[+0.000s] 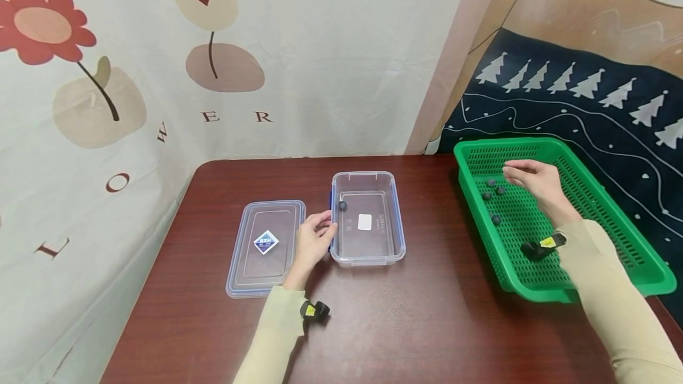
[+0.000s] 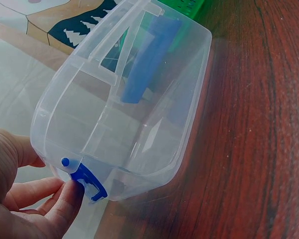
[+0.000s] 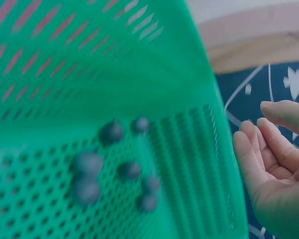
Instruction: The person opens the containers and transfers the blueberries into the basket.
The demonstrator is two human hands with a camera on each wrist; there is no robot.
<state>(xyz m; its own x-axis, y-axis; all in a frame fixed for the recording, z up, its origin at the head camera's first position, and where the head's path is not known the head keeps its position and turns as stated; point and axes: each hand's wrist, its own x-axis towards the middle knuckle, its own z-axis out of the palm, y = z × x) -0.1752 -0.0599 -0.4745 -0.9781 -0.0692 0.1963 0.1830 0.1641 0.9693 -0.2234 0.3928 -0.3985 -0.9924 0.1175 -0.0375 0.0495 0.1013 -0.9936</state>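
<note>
My left hand [image 1: 315, 236] holds the side of a clear plastic box [image 1: 368, 258]. In the left wrist view its thumb and fingertips are at the box rim, beside a blue latch [image 2: 89, 180]. One blueberry [image 1: 342, 205] lies inside the box, near its left wall. My right hand [image 1: 539, 185] is raised over a green basket [image 1: 480, 253], its fingers loosely bent. The right wrist view shows nothing between its thumb and fingers. Several blueberries [image 3: 129, 170] lie on the basket's perforated floor, to the left of that hand in the head view.
A clear lid [image 1: 265, 274] with a blue-and-white label lies flat on the brown table [image 1: 405, 325], left of the box. The basket stands at the table's right side. Printed curtains [image 1: 331, 58] hang behind the table.
</note>
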